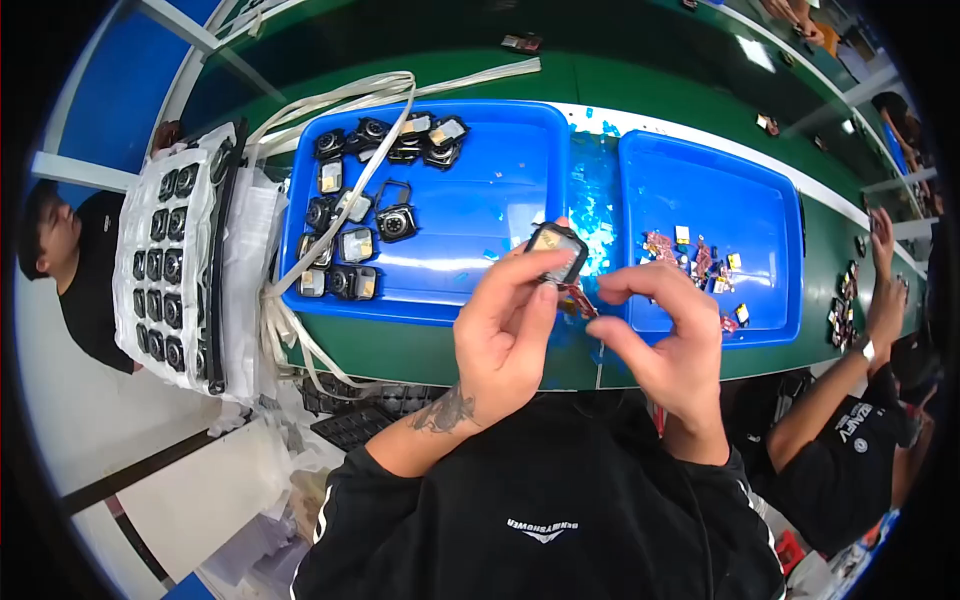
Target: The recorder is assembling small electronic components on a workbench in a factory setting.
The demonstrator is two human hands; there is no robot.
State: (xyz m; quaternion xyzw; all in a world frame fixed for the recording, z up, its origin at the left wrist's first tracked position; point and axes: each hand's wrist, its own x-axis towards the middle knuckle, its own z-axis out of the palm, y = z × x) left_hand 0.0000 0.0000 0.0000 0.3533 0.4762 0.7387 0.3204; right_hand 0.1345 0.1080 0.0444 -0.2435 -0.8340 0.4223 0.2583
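Above the green bench's near edge, my left hand [505,335] grips a black-framed smartwatch case [558,246] between thumb and fingers, its pale inside facing up. A small red circuit piece [578,300] hangs from the case's lower end. Close beside that piece is my right hand [665,325], thumb and index finger curved with a gap between their tips. Whether the thumb touches the red piece I cannot tell. In the left blue tray [470,308] lie several black watch cases [396,222]. The right blue tray [775,250] holds small red and yellow electronic parts [690,258].
Blue film scraps [597,240] litter the strip between the trays. Pale straps [385,135] drape across the left tray. Left of it stands a stack of white moulded trays [155,240] with watch cases. A co-worker's arm [830,390] reaches over the bench at right.
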